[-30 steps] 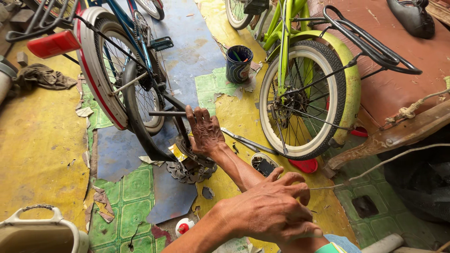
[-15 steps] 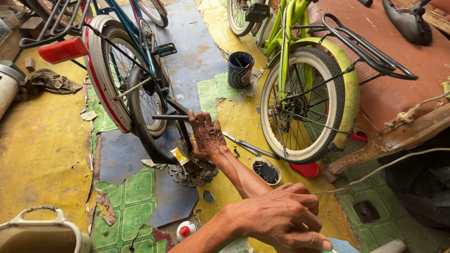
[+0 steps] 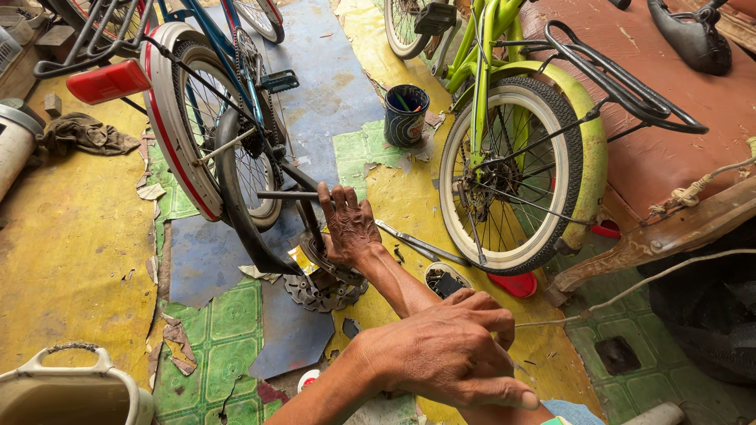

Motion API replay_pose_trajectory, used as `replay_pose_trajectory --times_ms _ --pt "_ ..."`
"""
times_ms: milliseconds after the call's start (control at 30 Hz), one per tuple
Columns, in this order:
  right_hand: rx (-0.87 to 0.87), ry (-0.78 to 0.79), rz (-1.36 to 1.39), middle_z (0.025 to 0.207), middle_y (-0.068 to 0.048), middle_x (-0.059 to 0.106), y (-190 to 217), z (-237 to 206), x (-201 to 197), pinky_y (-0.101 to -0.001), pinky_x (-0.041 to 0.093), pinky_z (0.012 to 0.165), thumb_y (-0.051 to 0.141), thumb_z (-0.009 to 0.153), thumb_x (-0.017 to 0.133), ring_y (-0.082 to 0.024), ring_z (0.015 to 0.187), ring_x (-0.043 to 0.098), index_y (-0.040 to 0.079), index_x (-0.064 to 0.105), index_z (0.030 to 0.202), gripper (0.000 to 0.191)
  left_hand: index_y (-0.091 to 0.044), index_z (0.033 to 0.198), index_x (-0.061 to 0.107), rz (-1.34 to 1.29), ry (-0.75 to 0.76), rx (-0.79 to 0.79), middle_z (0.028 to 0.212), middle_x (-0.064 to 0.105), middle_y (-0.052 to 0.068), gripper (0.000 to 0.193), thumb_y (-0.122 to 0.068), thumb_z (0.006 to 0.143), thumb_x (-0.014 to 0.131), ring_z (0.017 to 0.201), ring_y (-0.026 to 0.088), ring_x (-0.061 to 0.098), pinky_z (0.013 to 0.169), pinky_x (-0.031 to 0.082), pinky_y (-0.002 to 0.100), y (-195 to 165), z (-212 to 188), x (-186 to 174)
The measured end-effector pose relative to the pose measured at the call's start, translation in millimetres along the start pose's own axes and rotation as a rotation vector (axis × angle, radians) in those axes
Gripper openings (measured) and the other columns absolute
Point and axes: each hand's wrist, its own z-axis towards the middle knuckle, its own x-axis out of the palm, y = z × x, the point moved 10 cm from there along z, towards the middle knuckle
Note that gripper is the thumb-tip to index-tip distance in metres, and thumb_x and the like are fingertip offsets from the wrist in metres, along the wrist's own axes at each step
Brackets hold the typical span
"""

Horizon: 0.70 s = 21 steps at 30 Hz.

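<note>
two bare hands are at work low beside the blue bicycle (image 3: 236, 94), which stands with its rear wheel (image 3: 197, 149) close to the floor mat (image 3: 79, 260); the right hand (image 3: 348, 227) reaches farthest, fingers stretched out and slightly apart, laid against a thin black rod (image 3: 285, 194) and the bicycle's stand (image 3: 309, 224) rather than wrapped round either; just below its wrist a toothed metal disc (image 3: 319, 290) lies on the floor, touching the foot of the stand; the left hand (image 3: 449, 354) crosses over the right forearm, fingers curled loosely, and whether it holds anything i cannot tell; judging by how things lie, the job looks midway: the disc is off and down, a long metal tool (image 3: 417, 242) and a small round tin (image 3: 446, 281) wait near the wrist, nothing looks refitted; room is tight; the green bicycle's wheel (image 3: 512, 173) hems in the right side, a curved black guard (image 3: 236, 205) the left, and a blue paint can (image 3: 406, 115) stands well beyond; open floor lies mostly toward the yellow mat at left.
</note>
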Motion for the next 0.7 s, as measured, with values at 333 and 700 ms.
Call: replay_pose_trajectory --times_ms 333,700 --pt "0.001 0.018 -0.002 0.130 -0.019 0.036 0 0 2 -0.0507 0.045 0.083 0.031 0.067 0.079 -0.034 0.123 0.039 0.002 0.014 0.154 0.113 -0.016 0.089 0.078 0.020 -0.022 -0.016 0.101 0.057 0.007 0.060 -0.065 0.101 0.047 0.107 0.024 0.051 0.107 0.039 0.045 -6 -4 -9" --pt "0.006 0.021 0.003 0.130 -0.020 0.036 0 0 1 -0.0510 0.045 0.082 0.028 0.068 0.078 -0.035 0.123 0.040 0.004 0.013 0.154 0.111 -0.018 0.081 0.080 0.032 0.086 -0.095 0.093 0.060 0.006 0.061 -0.064 0.099 0.044 0.104 0.027 0.050 0.096 0.041 0.050 -3 9 23"
